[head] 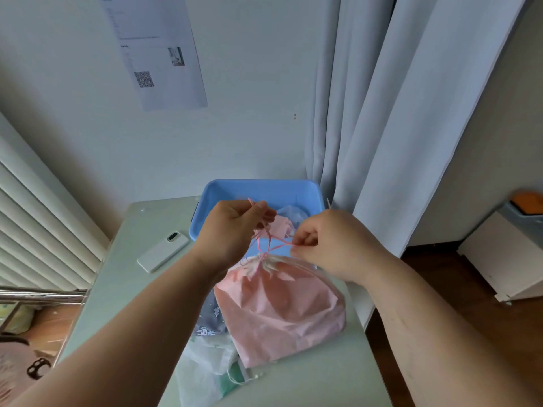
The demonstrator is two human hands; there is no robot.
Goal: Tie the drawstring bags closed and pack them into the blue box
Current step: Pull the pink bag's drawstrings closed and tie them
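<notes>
While both hands are up on the cord, which way does the bag lie from the grip? (K)

Directly below. Pink drawstring bag [282, 312] stands on the desk [132, 304] at lower centre of the frame, mouth gathered, long axis roughly upright. Pink cord [258, 245] rises from the neck in two strands. Left hand [235, 230] pinches one strand up and slightly left. Right hand [329, 248] pinches the other out to the right, a little lower. Both grips are pressed together on cord. (M)

Knot state? (K)

Strands cross just above the neck. Whether a knot has set, cannot tell. Judgement: tying is in hand, this bag not yet packed. The next pull should run along the left-right line, hands apart. (M)

Box, surroundings? (K)

Blue box [258, 189] sits just beyond the hands at centre frame, with a pink bag [282, 224] and a pale bag [293, 212] inside. Both hands look about equally near it. A grey patterned bag [208, 321] and a clear bag [205, 374] lie at lower centre, touching the pink one. White phone [163, 251] lies left of the box. Paper sheet [158, 51] on the wall upper left, curtain [367, 113] upper right. (M)
</notes>
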